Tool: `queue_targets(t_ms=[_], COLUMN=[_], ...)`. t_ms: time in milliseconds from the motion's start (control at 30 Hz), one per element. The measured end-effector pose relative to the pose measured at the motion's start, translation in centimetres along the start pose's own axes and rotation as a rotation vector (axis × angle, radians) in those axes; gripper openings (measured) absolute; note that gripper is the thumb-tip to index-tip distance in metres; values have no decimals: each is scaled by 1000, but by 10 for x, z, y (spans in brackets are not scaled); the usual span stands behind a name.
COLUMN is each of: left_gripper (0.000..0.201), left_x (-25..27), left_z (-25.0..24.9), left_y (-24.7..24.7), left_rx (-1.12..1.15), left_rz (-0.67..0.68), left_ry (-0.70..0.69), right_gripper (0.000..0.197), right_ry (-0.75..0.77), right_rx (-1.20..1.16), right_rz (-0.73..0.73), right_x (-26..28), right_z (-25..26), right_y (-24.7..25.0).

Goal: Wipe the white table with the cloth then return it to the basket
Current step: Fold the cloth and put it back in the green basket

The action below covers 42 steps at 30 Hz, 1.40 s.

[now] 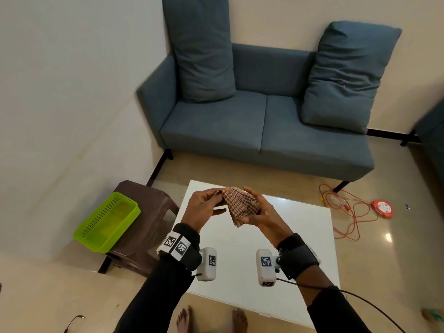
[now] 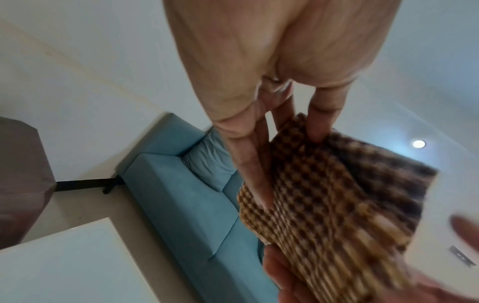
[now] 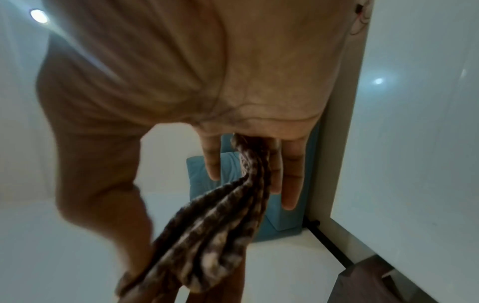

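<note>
A brown checked cloth is held up in the air over the far part of the white table, folded into a loose bundle. My left hand pinches its left top corner; in the left wrist view the fingers lie against the cloth. My right hand grips the right side and lower edge. In the right wrist view the cloth runs between the fingers and hangs down past the thumb. The green basket sits on a brown stool left of the table.
A blue sofa with two cushions stands beyond the table. An orange cable and reel lie on the floor at the right. My bare feet are at the table's near edge. A wall runs along the left.
</note>
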<state>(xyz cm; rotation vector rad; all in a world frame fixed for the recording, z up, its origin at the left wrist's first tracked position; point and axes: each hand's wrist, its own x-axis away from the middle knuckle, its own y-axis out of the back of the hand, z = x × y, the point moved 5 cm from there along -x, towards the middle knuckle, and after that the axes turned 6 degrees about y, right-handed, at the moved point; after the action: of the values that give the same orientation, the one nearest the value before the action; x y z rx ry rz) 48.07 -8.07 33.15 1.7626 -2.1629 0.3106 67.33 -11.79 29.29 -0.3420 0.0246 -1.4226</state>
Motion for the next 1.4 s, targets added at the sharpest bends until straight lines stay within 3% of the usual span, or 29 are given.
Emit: queue_targets(t_ms=[100,200,233,333,433,567,633,667,733,800,867,967,1067,1167,1333,1400], left_gripper=[23,22,22,23,24,24,25,25,24,22,18,18,16,16,21,17], left_x=[-4,-8,-9,-11,-16,-20,-21,-21,-21,-20,-18,-18,-18,-16,-19,-18], left_z=[-2,-5,-6,-10,-13,-22,-26,-27,-29,-32,-36,-40,-42,-42,-43,-47], left_y=[2,5,8,19,27,30,29,29,29,31,32,33,33,34,39,38], left_rx=[43,37,25,-30,-62,-134,-141,-142,-158,-216,-251,-227,-181,-125,-219,-116], left_rz=[-70,-105,-115,-133,-134,-123,-109,-110,-117,-132,-149,-146,-75,39,57,70], left_ry=[17,30,24,-14,-27,-61,-73,-73,-88,-131,-168,-156,-119,-108,-95,-81], right_gripper=[70,22,14,31,30,42,35,42,78,86,70,26,23,18,23,22], right_ry=[44,39,34,54,27,73,79,63,31,29,42,125,243,412,613,522], right_rx=[241,246,236,301,264,166,92,50,9,-1,36,154,343,715,1076,1051], right_rz=[21,-83,-74,57,69,-86,-174,-204,-221,-213,-185,-151,-168,-127,176,275], right_x=[-5,-13,-14,-16,-20,-26,-27,-28,-33,-40,-46,-51,-55,-67,-85,-91], right_z=[0,1,4,16,23,27,34,36,37,40,45,52,58,85,164,190], right_y=[-9,-10,-11,-17,-22,-26,-30,-31,-29,-26,-24,-28,-40,-46,-72,-66])
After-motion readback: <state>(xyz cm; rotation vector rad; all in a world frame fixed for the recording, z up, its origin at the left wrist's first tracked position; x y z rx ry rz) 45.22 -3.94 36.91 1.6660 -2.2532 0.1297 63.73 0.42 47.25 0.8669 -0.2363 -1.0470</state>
